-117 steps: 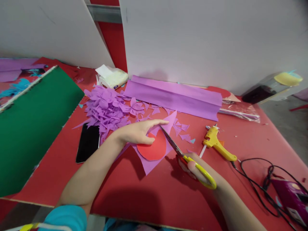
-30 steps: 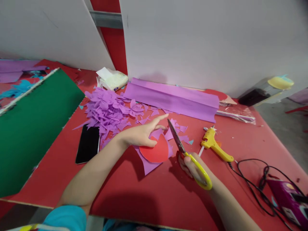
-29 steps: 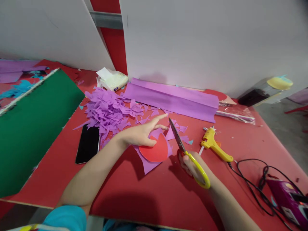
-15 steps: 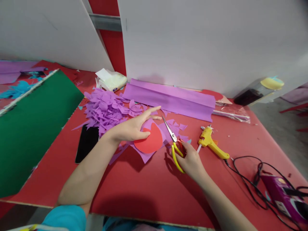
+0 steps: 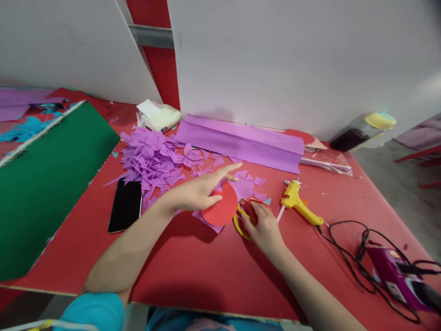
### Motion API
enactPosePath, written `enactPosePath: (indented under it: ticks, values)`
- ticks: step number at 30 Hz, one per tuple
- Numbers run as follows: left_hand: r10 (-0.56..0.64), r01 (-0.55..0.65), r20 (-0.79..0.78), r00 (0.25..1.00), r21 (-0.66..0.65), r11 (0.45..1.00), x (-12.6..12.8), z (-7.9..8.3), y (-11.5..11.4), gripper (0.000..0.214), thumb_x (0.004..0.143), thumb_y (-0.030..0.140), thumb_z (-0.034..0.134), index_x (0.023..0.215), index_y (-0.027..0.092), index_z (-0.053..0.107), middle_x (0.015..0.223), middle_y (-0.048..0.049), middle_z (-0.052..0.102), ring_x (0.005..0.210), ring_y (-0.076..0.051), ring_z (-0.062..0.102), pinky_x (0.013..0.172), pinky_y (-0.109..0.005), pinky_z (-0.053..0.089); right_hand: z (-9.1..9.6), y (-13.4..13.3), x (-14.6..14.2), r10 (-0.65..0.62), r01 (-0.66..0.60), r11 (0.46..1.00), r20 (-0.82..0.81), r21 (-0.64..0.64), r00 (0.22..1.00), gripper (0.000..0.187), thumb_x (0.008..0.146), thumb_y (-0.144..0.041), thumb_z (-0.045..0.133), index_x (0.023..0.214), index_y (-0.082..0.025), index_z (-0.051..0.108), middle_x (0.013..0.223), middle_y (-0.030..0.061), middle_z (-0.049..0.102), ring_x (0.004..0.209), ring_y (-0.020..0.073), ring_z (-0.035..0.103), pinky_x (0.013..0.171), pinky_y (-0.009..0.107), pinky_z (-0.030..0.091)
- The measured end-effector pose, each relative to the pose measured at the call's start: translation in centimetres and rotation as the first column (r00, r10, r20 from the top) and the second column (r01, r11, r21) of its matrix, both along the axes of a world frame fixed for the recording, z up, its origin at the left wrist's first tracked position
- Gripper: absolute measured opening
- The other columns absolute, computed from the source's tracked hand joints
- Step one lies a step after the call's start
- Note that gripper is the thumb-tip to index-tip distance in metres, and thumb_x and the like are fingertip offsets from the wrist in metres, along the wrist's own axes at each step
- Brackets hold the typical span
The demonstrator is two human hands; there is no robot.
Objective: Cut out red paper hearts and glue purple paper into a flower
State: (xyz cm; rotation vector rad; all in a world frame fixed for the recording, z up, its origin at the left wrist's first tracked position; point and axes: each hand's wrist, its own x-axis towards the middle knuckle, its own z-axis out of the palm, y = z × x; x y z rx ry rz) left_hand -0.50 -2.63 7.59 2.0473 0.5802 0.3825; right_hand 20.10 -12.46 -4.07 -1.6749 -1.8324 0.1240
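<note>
My left hand (image 5: 198, 191) lies flat with fingers stretched out on a red paper circle (image 5: 221, 210), which rests on a piece of purple paper (image 5: 241, 186). Just to the right, my right hand (image 5: 262, 225) grips the yellow-and-red handles of the scissors (image 5: 242, 212), held low at the circle's right edge. The blades are hidden behind the hand and the paper. A heap of purple paper cuttings (image 5: 151, 156) lies beyond my left hand.
A black phone (image 5: 125, 211) lies left of my left arm. A green board (image 5: 44, 179) covers the left side. A folded purple sheet (image 5: 241, 142) lies at the back, a yellow glue gun (image 5: 298, 207) to the right, with black cables (image 5: 354, 257) and a purple device (image 5: 396, 276).
My right hand has brought the scissors down and left, from raised with blades pointing up to low against the circle's edge. My left hand has stayed on the red circle.
</note>
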Motion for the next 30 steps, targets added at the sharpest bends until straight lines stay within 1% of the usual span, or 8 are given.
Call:
enactPosePath:
  ticks: [5,8,10,13,16,20,24,30]
  values:
    - [-0.045,0.045,0.012,0.999,0.024,0.999,0.6,0.0,-0.6,0.078,0.068,0.001,0.039,0.140,0.020,0.014,0.143,-0.0103,0.032,0.125,-0.020,0.038,0.098,-0.031,0.035,0.6,-0.3,0.1,0.059,-0.058,0.998,-0.067,0.015,0.996,0.028,0.084,-0.030,0.047,0.107,-0.015,0.054,0.102,0.0147,0.062,0.097,0.0260,0.057,0.085,0.045,0.047]
    - [-0.071,0.071,-0.013,0.997,0.041,0.997,0.8,-0.3,-0.8,0.077,0.069,0.002,0.039,0.140,0.017,0.016,0.139,-0.0109,0.038,0.124,-0.020,0.040,0.100,-0.031,0.034,1.5,-0.7,-0.1,0.066,-0.084,0.995,-0.300,-0.047,0.952,0.029,0.087,-0.030,0.042,0.112,-0.019,0.051,0.108,0.0123,0.061,0.099,0.0234,0.058,0.088,0.044,0.046]
    - [-0.096,0.098,-0.033,0.995,0.057,0.994,0.9,-0.6,-0.8,0.077,0.070,0.003,0.039,0.141,0.019,0.015,0.141,-0.0099,0.036,0.126,-0.020,0.038,0.102,-0.032,0.030,1.9,-0.8,-0.2,0.076,-0.164,0.980,-0.549,-0.113,0.832,0.034,0.088,-0.033,0.040,0.121,-0.024,0.044,0.114,0.0106,0.058,0.100,0.0209,0.058,0.085,0.042,0.048]
    - [-0.153,0.157,-0.066,0.986,0.055,0.986,1.3,-1.0,-1.0,0.078,0.070,0.003,0.040,0.141,0.020,0.014,0.145,-0.0080,0.027,0.129,-0.021,0.034,0.105,-0.033,0.028,2.2,-0.7,-0.4,0.104,-0.319,0.943,-0.818,-0.100,0.565,0.044,0.082,-0.041,0.052,0.123,-0.031,0.039,0.119,0.0076,0.054,0.105,0.0198,0.055,0.079,0.036,0.051]
    - [-0.204,0.209,-0.086,0.975,0.053,0.976,1.8,-1.3,-1.4,0.075,0.070,0.003,0.040,0.140,0.016,0.016,0.147,-0.0088,0.023,0.130,-0.022,0.032,0.105,-0.034,0.029,2.1,-0.6,-0.6,0.037,-0.409,0.901,-0.917,-0.141,0.397,0.045,0.072,-0.039,0.065,0.113,-0.032,0.047,0.103,0.0034,0.060,0.088,0.0171,0.060,0.068,0.031,0.052]
    - [-0.191,0.200,-0.094,0.977,0.098,0.975,2.2,-1.7,-1.7,0.073,0.070,0.003,0.040,0.139,0.015,0.020,0.146,-0.0093,0.024,0.132,-0.022,0.028,0.107,-0.036,0.026,2.1,-0.5,-0.8,-0.116,-0.447,0.864,-0.956,-0.231,0.269,0.043,0.069,-0.034,0.069,0.107,-0.030,0.049,0.075,-0.0037,0.063,0.058,0.0115,0.060,0.053,0.025,0.048]
    - [-0.142,0.154,-0.095,0.985,0.134,0.979,2.5,-2.3,-2.2,0.071,0.071,0.003,0.039,0.138,0.016,0.021,0.145,-0.0105,0.027,0.132,-0.021,0.028,0.107,-0.037,0.027,2.6,-0.4,-1.2,-0.154,-0.424,0.860,-0.937,-0.283,0.313,0.034,0.066,-0.034,0.071,0.094,-0.024,0.055,0.073,-0.0017,0.066,0.057,0.0129,0.061,0.054,0.026,0.049]
    - [0.091,-0.079,-0.077,0.993,0.142,0.987,2.8,-3.6,-3.0,0.061,0.074,0.008,0.044,0.133,0.015,0.032,0.138,-0.0125,0.039,0.127,-0.022,0.037,0.105,-0.037,0.031,2.3,-0.4,-1.1,-0.122,-0.241,0.920,-0.809,-0.310,0.576,0.023,0.069,-0.038,0.066,0.079,-0.017,0.061,0.066,0.0027,0.065,0.053,0.0140,0.058,0.050,0.027,0.048]
